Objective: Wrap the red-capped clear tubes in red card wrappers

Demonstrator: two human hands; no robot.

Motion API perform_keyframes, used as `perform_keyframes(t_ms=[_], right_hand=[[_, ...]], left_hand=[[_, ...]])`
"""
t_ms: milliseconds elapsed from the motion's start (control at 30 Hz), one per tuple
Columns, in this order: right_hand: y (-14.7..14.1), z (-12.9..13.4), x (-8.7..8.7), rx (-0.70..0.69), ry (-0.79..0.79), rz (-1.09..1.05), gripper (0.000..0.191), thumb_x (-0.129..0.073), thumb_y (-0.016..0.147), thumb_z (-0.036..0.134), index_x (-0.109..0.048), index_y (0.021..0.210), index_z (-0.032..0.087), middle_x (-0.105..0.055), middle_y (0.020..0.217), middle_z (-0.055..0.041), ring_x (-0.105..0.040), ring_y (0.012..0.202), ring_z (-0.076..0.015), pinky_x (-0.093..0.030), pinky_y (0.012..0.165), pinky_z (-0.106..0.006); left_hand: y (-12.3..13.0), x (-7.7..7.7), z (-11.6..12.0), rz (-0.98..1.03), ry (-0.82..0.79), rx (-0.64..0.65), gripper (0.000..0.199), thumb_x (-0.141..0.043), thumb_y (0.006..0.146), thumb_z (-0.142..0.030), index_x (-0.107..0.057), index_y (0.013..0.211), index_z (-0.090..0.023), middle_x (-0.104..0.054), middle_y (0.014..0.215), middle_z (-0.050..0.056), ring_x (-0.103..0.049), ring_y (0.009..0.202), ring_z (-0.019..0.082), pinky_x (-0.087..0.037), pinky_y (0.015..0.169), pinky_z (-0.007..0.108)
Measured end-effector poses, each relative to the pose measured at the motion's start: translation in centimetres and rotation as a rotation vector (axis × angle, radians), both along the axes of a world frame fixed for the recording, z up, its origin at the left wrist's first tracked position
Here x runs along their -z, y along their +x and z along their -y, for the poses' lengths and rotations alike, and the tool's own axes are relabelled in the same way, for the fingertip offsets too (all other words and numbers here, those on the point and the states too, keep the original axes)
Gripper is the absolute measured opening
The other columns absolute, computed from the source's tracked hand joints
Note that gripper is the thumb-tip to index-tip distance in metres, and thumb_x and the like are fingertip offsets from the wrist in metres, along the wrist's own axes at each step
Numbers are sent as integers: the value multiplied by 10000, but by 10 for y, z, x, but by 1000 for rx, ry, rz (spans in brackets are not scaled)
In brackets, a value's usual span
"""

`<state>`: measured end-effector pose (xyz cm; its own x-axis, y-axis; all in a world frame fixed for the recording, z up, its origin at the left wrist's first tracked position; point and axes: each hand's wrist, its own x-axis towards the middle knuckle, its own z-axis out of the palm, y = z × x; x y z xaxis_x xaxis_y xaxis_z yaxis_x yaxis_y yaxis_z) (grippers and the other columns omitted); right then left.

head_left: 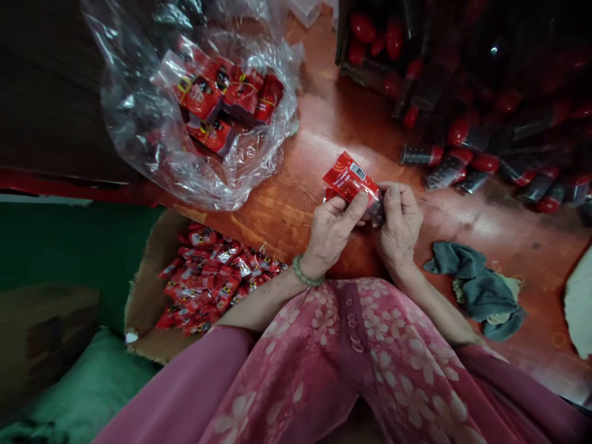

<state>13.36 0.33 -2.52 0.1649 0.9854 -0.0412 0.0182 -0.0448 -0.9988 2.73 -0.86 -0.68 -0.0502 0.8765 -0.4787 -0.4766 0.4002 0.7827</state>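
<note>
Red foil sachet (348, 180) pinched between left hand (330, 234) and right hand (400, 223)

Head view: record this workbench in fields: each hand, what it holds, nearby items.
Left hand: pinches red barcoded sachet
Right hand: holds the sachet's other end
Left wrist: green bead bracelet
Left of hands: cardboard tray of red sachets
Ahead: clear plastic bag of bundled red packets
Right: red-capped tubes, grey-green cloth

A varnished reddish wooden tabletop (319, 117), a dark brown panel (50, 92) and a green surface (69, 246) alongside
</note>
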Motion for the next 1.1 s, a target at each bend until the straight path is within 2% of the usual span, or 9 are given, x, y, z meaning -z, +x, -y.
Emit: perform_keyframes(t_ms=[133,267,433,500,700,800,900,1000,1100], right_hand=[[-4,-1,-4,44,174,130,332,-531,1010,519,-652,906,228,-585,708,41,-547,576,-81,-483,560,-212],[-7,0,-3,90,303,260,334,-485,1031,503,-681,1017,232,-682,930,-15,-662,826,-130,-560,784,-287],[-7,-2,2,-24,79,76,407,-494,996,592,-669,1020,225,-659,802,19,-578,610,-99,-536,590,-251],[-7,-4,1,-30,20,17,405,-507,989,589,-672,998,219,-663,799,21,-579,616,-98,-535,581,-246],[-8,-5,-6,-36,277,144,305,-516,1019,467,-691,942,229,-729,955,-21,-683,946,-154,-569,919,-335],[-4,0,-8,-115,181,67,319,-498,1015,522,-644,1065,243,-731,1076,-35,-686,1003,-160,-579,933,-339],[5,5,-8,-251,-10,-106,399,-595,948,581,-587,1177,254,-712,1178,-37,-694,965,-144,-607,836,-289],[14,10,-7,-361,-151,-226,413,-701,889,541,-600,1156,243,-728,1032,-9,-701,764,-110,-608,687,-240],[17,14,-4,-323,-143,-222,346,-738,877,471,-633,1106,234,-733,898,16,-701,680,-103,-618,681,-245]], left_hand=[[-2,0,-2,6,-12,-22,518,-863,620,-631,-685,654,-146,-694,628,-13,-624,572,73,-535,594,192],[-6,-3,-6,-1,7,16,471,-880,627,-583,-725,687,-143,-696,637,-20,-598,562,63,-516,580,187],[-12,-4,-9,-76,-3,16,505,-891,592,-606,-713,676,-141,-695,621,-6,-610,554,85,-524,594,216],[-11,-4,-9,-80,26,-26,498,-894,597,-602,-724,726,-153,-719,667,0,-650,609,102,-545,644,227],[1,-7,-10,56,68,-109,430,-928,603,-516,-732,755,-164,-747,783,-8,-695,772,104,-556,854,234],[-1,-6,-12,124,37,-118,400,-947,598,-453,-753,802,-170,-755,843,-7,-692,810,100,-546,863,226],[-7,-5,-14,163,11,-98,393,-932,629,-452,-768,847,-169,-764,877,20,-713,859,139,-560,848,260],[-10,-6,-15,181,14,-72,397,-931,624,-462,-773,838,-166,-774,878,45,-737,894,192,-583,808,296],[-6,-6,-15,194,18,-37,394,-920,635,-479,-773,824,-165,-782,866,58,-747,868,209,-579,725,286]])
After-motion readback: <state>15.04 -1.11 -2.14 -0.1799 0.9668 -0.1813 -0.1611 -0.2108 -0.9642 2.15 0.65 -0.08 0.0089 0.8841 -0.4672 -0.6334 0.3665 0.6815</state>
